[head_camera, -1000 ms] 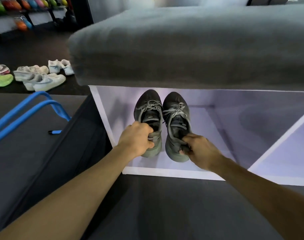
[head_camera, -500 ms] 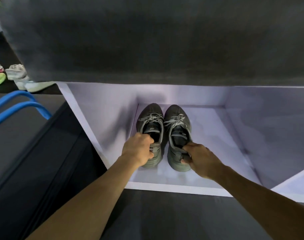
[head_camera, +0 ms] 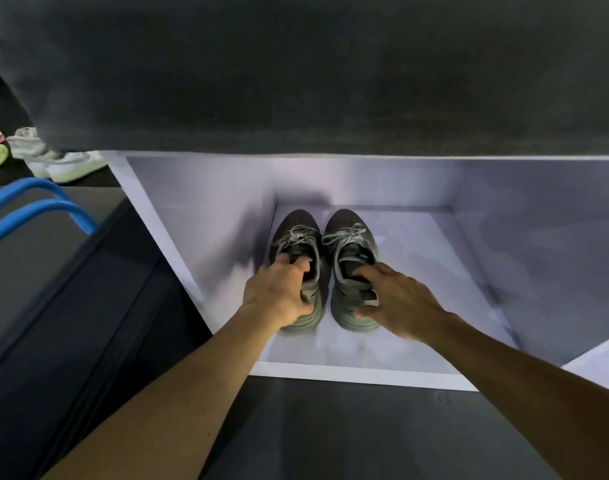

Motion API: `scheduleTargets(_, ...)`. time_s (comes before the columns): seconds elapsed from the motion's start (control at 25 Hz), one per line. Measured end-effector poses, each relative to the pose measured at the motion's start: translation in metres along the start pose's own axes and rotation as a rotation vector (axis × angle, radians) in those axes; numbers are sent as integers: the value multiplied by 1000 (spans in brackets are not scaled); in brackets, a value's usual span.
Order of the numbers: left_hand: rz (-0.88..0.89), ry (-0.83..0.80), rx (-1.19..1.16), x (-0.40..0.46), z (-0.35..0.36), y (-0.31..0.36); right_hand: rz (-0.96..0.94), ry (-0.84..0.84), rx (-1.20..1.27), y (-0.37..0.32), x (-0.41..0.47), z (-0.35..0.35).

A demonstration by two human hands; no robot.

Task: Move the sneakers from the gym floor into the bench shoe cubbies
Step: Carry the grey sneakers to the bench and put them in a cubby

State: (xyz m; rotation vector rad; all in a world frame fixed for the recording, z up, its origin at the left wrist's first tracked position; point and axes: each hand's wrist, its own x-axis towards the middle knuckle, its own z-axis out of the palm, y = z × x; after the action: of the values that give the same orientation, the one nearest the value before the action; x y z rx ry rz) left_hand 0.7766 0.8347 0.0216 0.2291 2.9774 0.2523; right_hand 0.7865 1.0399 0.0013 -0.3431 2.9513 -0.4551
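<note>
The bench (head_camera: 330, 81) cushion overhangs your white cubby (head_camera: 199, 216). 2 grey sneakers (head_camera: 325, 268) sit by its left wall, toes inward. Your left hand (head_camera: 278, 294) and right hand (head_camera: 398, 301) grip their heels, fingers curled. More sneakers (head_camera: 58, 162) lie on the floor beyond the bench's left corner.

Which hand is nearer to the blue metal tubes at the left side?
The left hand. It rests on the left grey sneaker, on the side toward the blue tubes. The right hand is on the right sneaker, farther away.
</note>
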Motion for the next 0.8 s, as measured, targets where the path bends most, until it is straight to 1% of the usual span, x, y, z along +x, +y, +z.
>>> scheduleTargets(0.12, 14, 103, 24, -6, -12, 6, -46, 146, -78, -3, -8, -8)
scheduleTargets(0.2, 36, 148, 26, -15, -20, 7, -71, 216, -88, -4, -16, -16)
scheduleTargets(0.32, 38, 183, -24, -41, -37, 12, -88, 244, -118, -9, -39, -31)
scheduleTargets(0.48, 56, 185, -74, -104, -78, 26, -75, 261, -95, -37, -95, -67)
scheduleTargets(0.6, 73, 169, -94, -155, -127, 40, -84, 277, -96, -68, -141, -112)
scheduleTargets(0.8, 132, 206, -147, -236, -261, 75, -98, 342, -91, -129, -221, -238)
